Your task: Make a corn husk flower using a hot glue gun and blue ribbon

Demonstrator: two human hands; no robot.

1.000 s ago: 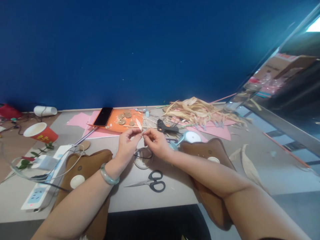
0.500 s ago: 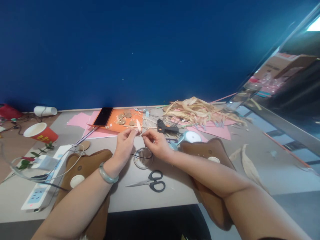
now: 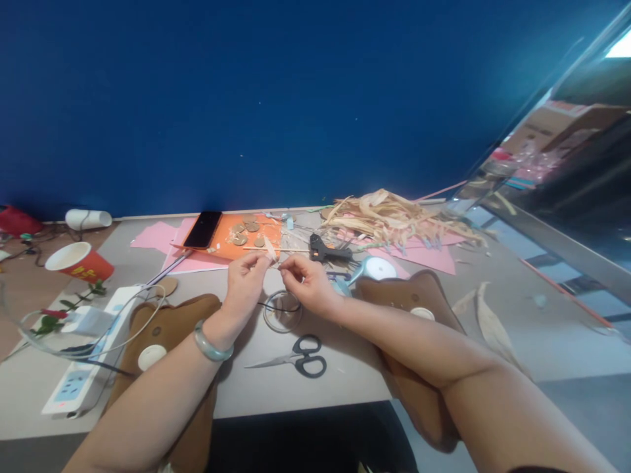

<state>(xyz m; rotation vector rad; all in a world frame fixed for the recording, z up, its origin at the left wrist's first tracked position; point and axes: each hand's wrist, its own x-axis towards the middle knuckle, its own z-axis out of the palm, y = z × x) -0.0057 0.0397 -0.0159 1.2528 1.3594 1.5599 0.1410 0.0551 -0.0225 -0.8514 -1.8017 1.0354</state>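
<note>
My left hand [image 3: 247, 276], with a pale bangle [image 3: 213, 343] on its wrist, pinches a small pale husk piece [image 3: 270, 248] whose pointed tip sticks up. Close beside it, the fingertips of my right hand [image 3: 304, 281] are pinched together at the base of that piece; what they grip is too small to make out. Below both hands a round coil of wire [image 3: 282, 312] lies on the table. Nearer to me are scissors [image 3: 296, 358] with black handles, their blades pointing left.
Behind my hands are a black glue gun [image 3: 329, 249], a phone [image 3: 203, 230], orange paper [image 3: 224, 236] and a heap of dried husks [image 3: 384, 213]. At left stand a paper cup [image 3: 86, 264] and a power strip [image 3: 73, 387]. Brown cushions [image 3: 170, 322] lie under my forearms.
The husk piece has tilted to the left and sits slightly lower between my fingers. Both hands stay in almost the same place.
</note>
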